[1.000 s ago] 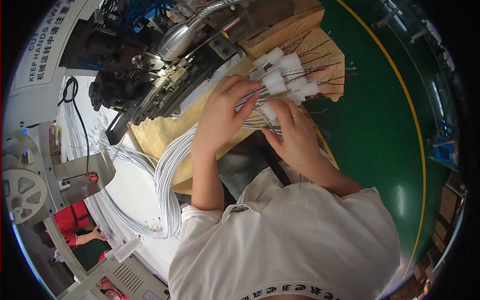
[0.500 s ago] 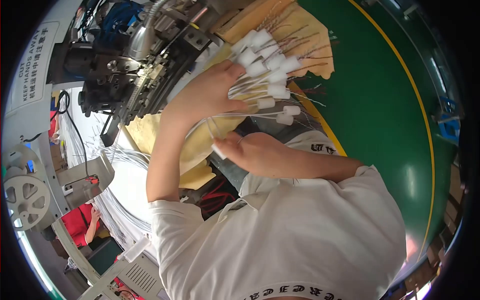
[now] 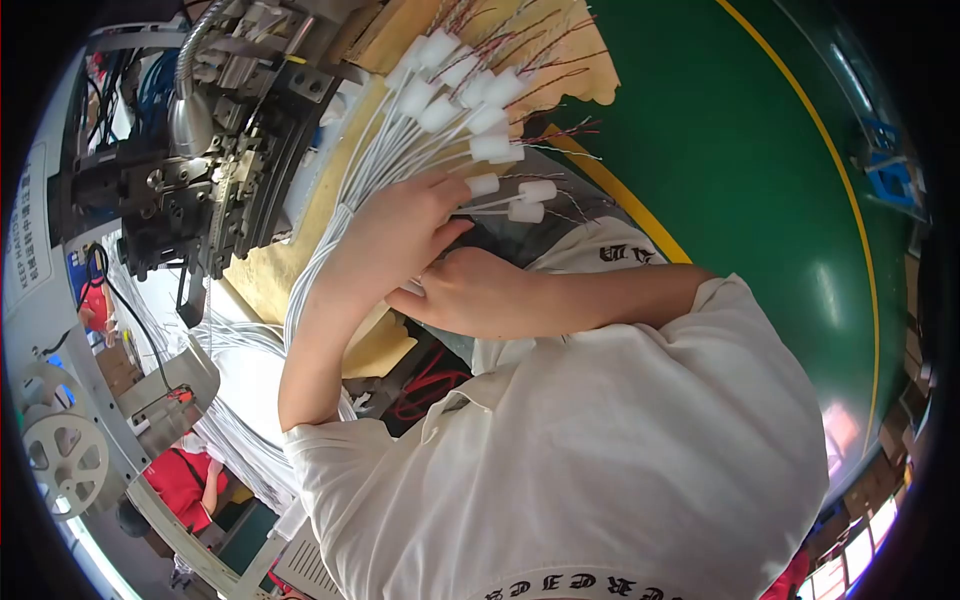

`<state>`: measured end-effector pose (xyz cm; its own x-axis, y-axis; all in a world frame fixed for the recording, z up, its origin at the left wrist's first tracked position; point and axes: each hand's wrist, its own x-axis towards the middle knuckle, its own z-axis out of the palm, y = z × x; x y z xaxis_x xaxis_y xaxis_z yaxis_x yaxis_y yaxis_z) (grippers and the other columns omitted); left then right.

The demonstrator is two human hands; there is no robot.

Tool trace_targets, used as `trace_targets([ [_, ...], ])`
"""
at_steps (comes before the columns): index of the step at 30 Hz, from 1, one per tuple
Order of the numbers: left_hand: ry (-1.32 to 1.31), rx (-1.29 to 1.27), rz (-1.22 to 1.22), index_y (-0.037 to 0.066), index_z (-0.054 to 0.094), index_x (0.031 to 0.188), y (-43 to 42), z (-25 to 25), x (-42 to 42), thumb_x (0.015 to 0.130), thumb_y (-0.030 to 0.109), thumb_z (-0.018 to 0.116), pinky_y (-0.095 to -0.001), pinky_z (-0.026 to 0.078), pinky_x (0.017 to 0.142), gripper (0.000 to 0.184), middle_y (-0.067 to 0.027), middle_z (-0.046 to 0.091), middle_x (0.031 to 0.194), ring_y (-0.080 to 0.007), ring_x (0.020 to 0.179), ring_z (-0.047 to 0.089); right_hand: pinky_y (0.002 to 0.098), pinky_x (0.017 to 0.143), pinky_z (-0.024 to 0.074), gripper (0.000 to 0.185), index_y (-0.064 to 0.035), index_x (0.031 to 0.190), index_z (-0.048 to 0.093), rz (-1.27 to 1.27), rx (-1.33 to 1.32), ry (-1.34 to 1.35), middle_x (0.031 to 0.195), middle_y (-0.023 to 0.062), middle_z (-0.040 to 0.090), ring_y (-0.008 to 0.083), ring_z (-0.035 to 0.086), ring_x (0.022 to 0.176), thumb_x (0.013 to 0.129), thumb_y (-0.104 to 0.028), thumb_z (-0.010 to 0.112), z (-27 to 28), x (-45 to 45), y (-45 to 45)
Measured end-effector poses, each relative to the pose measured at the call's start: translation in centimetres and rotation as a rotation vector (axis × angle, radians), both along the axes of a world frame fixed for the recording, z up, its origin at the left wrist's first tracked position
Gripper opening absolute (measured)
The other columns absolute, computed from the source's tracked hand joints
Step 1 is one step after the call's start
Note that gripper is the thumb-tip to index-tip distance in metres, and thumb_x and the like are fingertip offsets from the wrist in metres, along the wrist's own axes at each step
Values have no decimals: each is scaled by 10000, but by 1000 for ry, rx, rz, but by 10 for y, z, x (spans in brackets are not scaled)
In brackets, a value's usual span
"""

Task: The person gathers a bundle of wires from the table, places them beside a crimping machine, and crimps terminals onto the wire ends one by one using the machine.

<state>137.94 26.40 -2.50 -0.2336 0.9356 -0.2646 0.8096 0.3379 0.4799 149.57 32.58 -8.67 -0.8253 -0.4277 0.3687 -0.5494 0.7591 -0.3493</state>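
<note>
Beside the dark metal machine (image 3: 140,185), a bundle of white wires (image 3: 372,160) fans up across a yellow-brown sheet (image 3: 258,283), white plugs (image 3: 437,113) at its upper end, thin twisted ends (image 3: 458,20) beyond. Left hand (image 3: 405,225) lies palm down over the wires, fingers bent, tips near the lowest plugs; whether it grips or only presses, cannot tell. Right hand (image 3: 465,292) just below, close to the left, fingers drawn in; a sliver of white at its tips, too covered to name.

Step in hand, by judgement: handling single wires at the bundle's lower edge. Next move calls for a light right-hand pinch, left steadying the rest.

Hidden: wires beneath both hands. Sign (image 3: 25,235) cut by the dark lens rim. Person in red (image 3: 180,490) partly blocked. Red strands (image 3: 425,392) in shadow, hard to make out.
</note>
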Motion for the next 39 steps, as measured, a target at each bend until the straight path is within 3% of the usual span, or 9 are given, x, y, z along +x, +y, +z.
trace_targets([
  [8,32,-77,-6,-14,612,927,11,-5,-5,748,92,639,-358,481,662,209,-171,613,808,-307,747,609,271,387,428,341,9,994,480,-74,-92,106,852,157,562,188,593,588,679,-89,565,0,0,1],
  [11,82,-250,-47,-4,623,910,15,1,-5,746,105,640,-360,476,657,198,-159,619,814,-315,741,605,272,384,424,348,9,999,476,-63,-92,86,848,153,559,186,591,579,678,-91,567,1,0,1],
  [17,-18,-100,-108,7,622,849,2,-6,-11,761,107,613,-380,450,678,134,-147,604,771,-325,749,577,272,382,413,362,7,1011,478,-76,-34,91,834,141,552,184,581,558,674,-88,569,4,1,0],
  [25,-92,-203,-124,-2,605,842,4,-2,-14,760,122,614,-379,439,675,149,-139,585,790,-321,737,552,266,424,422,366,4,1022,491,-113,12,177,846,148,541,169,581,583,674,-77,569,-1,0,-1],
  [34,-221,-196,-54,-8,557,843,3,0,-16,753,72,617,-352,435,683,135,-138,573,771,-288,744,560,268,431,431,368,12,1008,487,-73,4,67,854,165,525,176,576,571,664,-82,578,1,3,1],
  [39,-261,-202,-56,-10,553,866,2,2,-18,776,55,589,-344,437,689,117,-135,577,779,-289,747,558,290,522,471,356,8,999,483,-110,-43,121,894,186,508,208,586,644,672,-95,577,1,3,2],
])
